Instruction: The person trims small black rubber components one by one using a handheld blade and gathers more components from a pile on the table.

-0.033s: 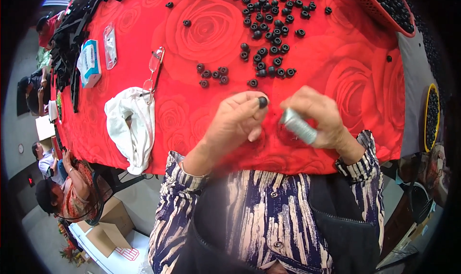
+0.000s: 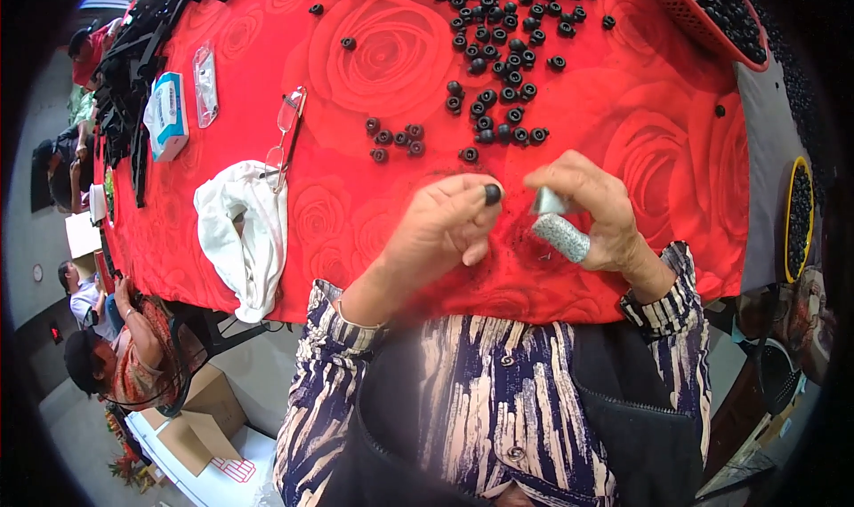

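My left hand (image 2: 449, 218) is closed in a pinch around a small, round black knob-like part (image 2: 492, 194), its dark rounded end showing at the fingertips. To its right, over the red cloth, my right hand (image 2: 587, 209) is curled with thumb and forefinger slightly apart. A speckled grey cover (image 2: 562, 237) wraps its thumb, and a shiny silver piece (image 2: 547, 201), seemingly another cover, sits at the forefinger's tip. Between them I make out nothing held. Just beyond my hands lie several similar black parts (image 2: 469, 155), and a small group (image 2: 382, 138) is farther left.
The red rose-patterned tablecloth (image 2: 338, 231) carries a white cloth (image 2: 213, 205), eyeglasses (image 2: 285, 129), a tissue pack (image 2: 166, 120) and a clear case (image 2: 205, 84). Black strips (image 2: 124, 89) pile up far left. A red basket (image 2: 680, 22) and a yellow-rimmed basket (image 2: 806, 173) hold black parts.
My right thumb and forefinger have spread slightly, so the silver piece now shows apart from the thumb cover. My left hand has shifted slightly right, still pinching the black part.
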Available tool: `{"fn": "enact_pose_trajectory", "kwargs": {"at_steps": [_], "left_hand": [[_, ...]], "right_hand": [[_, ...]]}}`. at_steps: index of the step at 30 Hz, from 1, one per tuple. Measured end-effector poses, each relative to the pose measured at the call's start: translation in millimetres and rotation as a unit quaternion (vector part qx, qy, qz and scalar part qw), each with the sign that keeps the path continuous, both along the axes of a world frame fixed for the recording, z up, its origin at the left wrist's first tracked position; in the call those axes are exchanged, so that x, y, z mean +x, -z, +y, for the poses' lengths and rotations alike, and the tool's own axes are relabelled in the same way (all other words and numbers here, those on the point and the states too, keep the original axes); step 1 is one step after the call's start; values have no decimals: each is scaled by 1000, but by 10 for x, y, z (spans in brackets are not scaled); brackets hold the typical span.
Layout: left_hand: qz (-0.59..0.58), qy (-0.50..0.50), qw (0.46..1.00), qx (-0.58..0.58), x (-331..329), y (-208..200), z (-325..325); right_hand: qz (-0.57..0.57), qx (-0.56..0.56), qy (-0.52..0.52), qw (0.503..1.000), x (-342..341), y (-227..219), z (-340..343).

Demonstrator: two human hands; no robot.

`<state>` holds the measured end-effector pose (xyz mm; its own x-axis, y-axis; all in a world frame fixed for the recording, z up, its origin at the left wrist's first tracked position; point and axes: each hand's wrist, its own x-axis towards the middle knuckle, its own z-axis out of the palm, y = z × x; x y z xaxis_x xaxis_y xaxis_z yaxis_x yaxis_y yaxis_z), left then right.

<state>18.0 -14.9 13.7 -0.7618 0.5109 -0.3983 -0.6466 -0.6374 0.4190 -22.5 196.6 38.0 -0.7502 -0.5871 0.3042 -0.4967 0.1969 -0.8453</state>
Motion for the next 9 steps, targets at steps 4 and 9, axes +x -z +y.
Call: {"fn": "enact_pose_trajectory", "kwargs": {"at_steps": [4, 9], "left_hand": [[-7, 57, 995, 84, 31, 51, 27], [-31, 103, 994, 24, 57, 18, 99]], "right_hand": [[38, 18, 9, 999, 16, 21, -30], [81, -22, -23, 996, 75, 153, -102]]}}
